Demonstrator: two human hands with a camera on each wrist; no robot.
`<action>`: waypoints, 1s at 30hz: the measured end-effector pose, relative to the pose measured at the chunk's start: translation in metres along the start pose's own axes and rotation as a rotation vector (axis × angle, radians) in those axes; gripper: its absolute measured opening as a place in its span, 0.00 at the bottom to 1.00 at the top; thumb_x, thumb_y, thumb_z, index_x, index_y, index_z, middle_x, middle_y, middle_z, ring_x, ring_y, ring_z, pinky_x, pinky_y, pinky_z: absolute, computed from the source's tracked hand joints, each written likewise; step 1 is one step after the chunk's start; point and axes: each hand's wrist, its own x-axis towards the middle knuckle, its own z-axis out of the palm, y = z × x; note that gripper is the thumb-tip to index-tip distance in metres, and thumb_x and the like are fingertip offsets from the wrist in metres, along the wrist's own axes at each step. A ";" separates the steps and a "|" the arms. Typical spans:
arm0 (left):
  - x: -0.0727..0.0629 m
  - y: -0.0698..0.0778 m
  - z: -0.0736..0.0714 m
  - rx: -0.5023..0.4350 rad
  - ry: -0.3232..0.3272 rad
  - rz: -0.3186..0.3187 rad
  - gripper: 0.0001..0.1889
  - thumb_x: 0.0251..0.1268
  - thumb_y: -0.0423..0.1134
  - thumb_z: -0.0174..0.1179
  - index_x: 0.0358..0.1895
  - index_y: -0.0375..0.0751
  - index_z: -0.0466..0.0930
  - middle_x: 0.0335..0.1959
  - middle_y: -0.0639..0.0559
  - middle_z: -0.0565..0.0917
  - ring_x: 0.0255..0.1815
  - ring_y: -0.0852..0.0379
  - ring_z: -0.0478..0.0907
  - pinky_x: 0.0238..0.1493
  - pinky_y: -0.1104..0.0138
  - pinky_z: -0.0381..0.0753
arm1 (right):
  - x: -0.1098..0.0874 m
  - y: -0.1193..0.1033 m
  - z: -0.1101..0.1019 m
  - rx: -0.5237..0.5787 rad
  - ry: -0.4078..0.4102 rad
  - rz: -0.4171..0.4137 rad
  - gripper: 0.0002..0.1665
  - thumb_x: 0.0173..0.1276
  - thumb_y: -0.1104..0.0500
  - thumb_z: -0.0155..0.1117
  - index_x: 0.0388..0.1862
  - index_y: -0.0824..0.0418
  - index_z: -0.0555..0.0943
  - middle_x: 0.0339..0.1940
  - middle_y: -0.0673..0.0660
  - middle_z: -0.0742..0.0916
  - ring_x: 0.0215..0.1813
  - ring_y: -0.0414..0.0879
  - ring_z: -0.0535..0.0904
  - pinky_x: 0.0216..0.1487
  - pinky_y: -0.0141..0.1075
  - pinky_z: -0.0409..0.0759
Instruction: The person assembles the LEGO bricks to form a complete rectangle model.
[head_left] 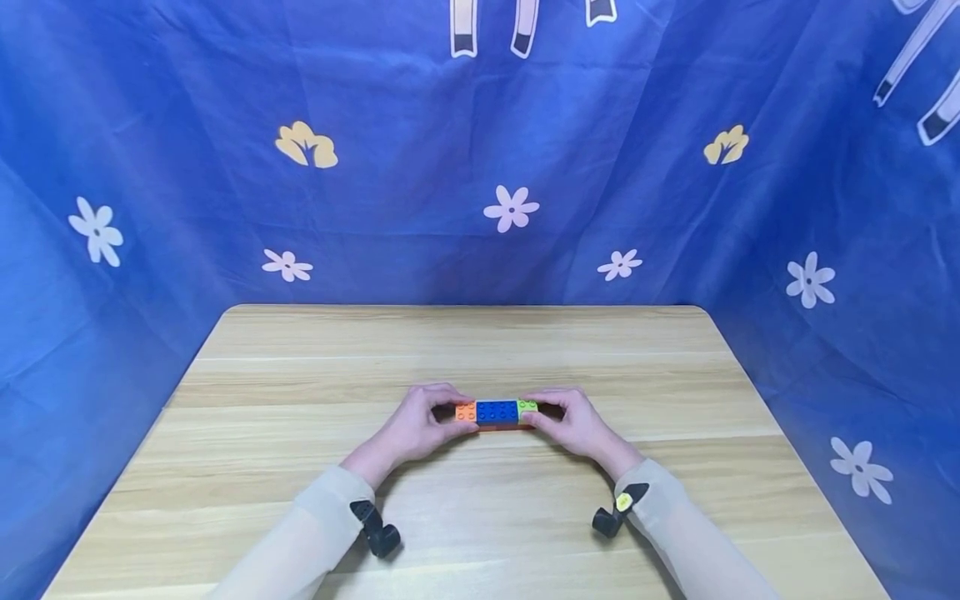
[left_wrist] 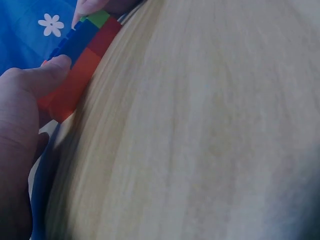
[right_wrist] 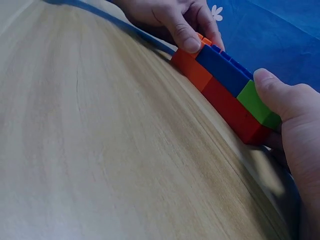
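Observation:
A low two-layer wall of toy building bricks lies across the middle of the table. Its top row runs from an orange brick [head_left: 466,412] through a longer blue brick [head_left: 497,412] to a light green brick [head_left: 528,406]. Below, as the right wrist view shows, a longer orange brick [right_wrist: 191,70] meets a red brick [right_wrist: 231,109]. My left hand [head_left: 422,422] pinches the orange end between thumb and fingers. At the opposite end my right hand [head_left: 576,423] grips the green brick, its thumb [right_wrist: 270,90] against the near side. The far-side fingertips are partly hidden.
The wood-grain table [head_left: 480,508] has rounded back corners. Blue cloth [head_left: 420,225] printed with flowers hangs behind it and along both sides. Each sleeved wrist wears a black camera mount, one on the left [head_left: 375,531] and one on the right [head_left: 609,521].

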 end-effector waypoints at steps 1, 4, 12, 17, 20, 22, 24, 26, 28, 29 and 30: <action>0.000 0.000 0.000 -0.003 0.001 -0.005 0.21 0.55 0.48 0.83 0.52 0.49 0.92 0.44 0.67 0.87 0.48 0.64 0.84 0.57 0.59 0.82 | 0.001 0.000 -0.001 -0.002 -0.004 0.005 0.20 0.70 0.52 0.78 0.59 0.55 0.90 0.56 0.50 0.90 0.62 0.47 0.85 0.69 0.50 0.77; 0.000 0.000 0.000 0.004 0.002 0.000 0.21 0.56 0.48 0.83 0.52 0.49 0.92 0.43 0.67 0.88 0.47 0.64 0.84 0.55 0.60 0.83 | 0.002 -0.001 -0.004 -0.018 -0.031 0.026 0.21 0.71 0.49 0.77 0.60 0.54 0.90 0.57 0.49 0.90 0.63 0.47 0.84 0.69 0.49 0.77; -0.004 0.002 -0.001 0.057 0.009 -0.040 0.24 0.58 0.53 0.81 0.56 0.49 0.91 0.49 0.61 0.90 0.53 0.61 0.85 0.60 0.59 0.82 | 0.002 -0.005 -0.012 -0.062 -0.066 0.034 0.24 0.70 0.45 0.77 0.61 0.53 0.89 0.57 0.50 0.90 0.63 0.49 0.84 0.68 0.51 0.78; -0.008 0.000 -0.004 0.004 0.006 -0.095 0.26 0.58 0.54 0.80 0.58 0.48 0.90 0.53 0.58 0.90 0.57 0.58 0.85 0.64 0.57 0.81 | 0.002 -0.006 -0.013 -0.054 -0.064 0.006 0.22 0.69 0.46 0.79 0.58 0.52 0.90 0.55 0.49 0.91 0.62 0.48 0.85 0.68 0.51 0.78; -0.010 0.000 -0.006 -0.036 -0.004 -0.131 0.26 0.60 0.53 0.79 0.59 0.47 0.90 0.55 0.56 0.89 0.59 0.56 0.84 0.65 0.55 0.80 | 0.002 -0.006 -0.013 -0.045 -0.052 0.026 0.21 0.68 0.46 0.79 0.58 0.50 0.91 0.55 0.48 0.91 0.62 0.48 0.85 0.68 0.51 0.78; -0.011 0.001 -0.007 -0.056 -0.011 -0.153 0.26 0.62 0.52 0.78 0.61 0.46 0.89 0.56 0.54 0.89 0.60 0.54 0.84 0.65 0.54 0.80 | 0.002 -0.006 -0.013 -0.025 -0.042 0.041 0.21 0.68 0.47 0.79 0.57 0.51 0.91 0.54 0.48 0.91 0.61 0.48 0.85 0.67 0.51 0.79; -0.011 0.002 -0.008 -0.064 -0.016 -0.168 0.25 0.64 0.50 0.78 0.61 0.45 0.89 0.57 0.52 0.89 0.60 0.53 0.84 0.65 0.53 0.80 | 0.002 -0.007 -0.013 -0.003 -0.035 0.053 0.21 0.68 0.48 0.80 0.57 0.52 0.91 0.53 0.49 0.91 0.59 0.48 0.86 0.65 0.49 0.81; -0.011 0.004 -0.009 -0.069 -0.019 -0.181 0.25 0.65 0.50 0.77 0.62 0.45 0.88 0.57 0.51 0.88 0.61 0.52 0.84 0.65 0.53 0.80 | 0.003 -0.008 -0.013 0.026 -0.031 0.061 0.21 0.68 0.50 0.80 0.57 0.54 0.91 0.53 0.50 0.91 0.58 0.47 0.86 0.62 0.46 0.83; -0.010 0.004 -0.010 -0.077 -0.022 -0.186 0.24 0.67 0.49 0.76 0.63 0.45 0.88 0.58 0.50 0.88 0.61 0.52 0.84 0.65 0.53 0.80 | 0.003 -0.009 -0.013 0.046 -0.030 0.072 0.21 0.68 0.51 0.80 0.57 0.55 0.91 0.53 0.50 0.91 0.57 0.47 0.87 0.61 0.44 0.84; -0.010 0.005 -0.010 -0.082 -0.023 -0.189 0.24 0.67 0.49 0.75 0.63 0.45 0.88 0.58 0.50 0.88 0.61 0.51 0.83 0.65 0.52 0.80 | 0.004 -0.008 -0.013 0.048 -0.027 0.076 0.21 0.68 0.51 0.80 0.57 0.56 0.91 0.53 0.50 0.91 0.57 0.47 0.86 0.61 0.43 0.83; -0.010 0.005 -0.010 -0.087 -0.022 -0.195 0.23 0.68 0.49 0.75 0.63 0.45 0.88 0.58 0.50 0.88 0.62 0.52 0.83 0.65 0.53 0.80 | 0.004 -0.008 -0.013 0.047 -0.023 0.082 0.21 0.67 0.51 0.80 0.57 0.55 0.91 0.54 0.50 0.91 0.58 0.47 0.86 0.62 0.43 0.83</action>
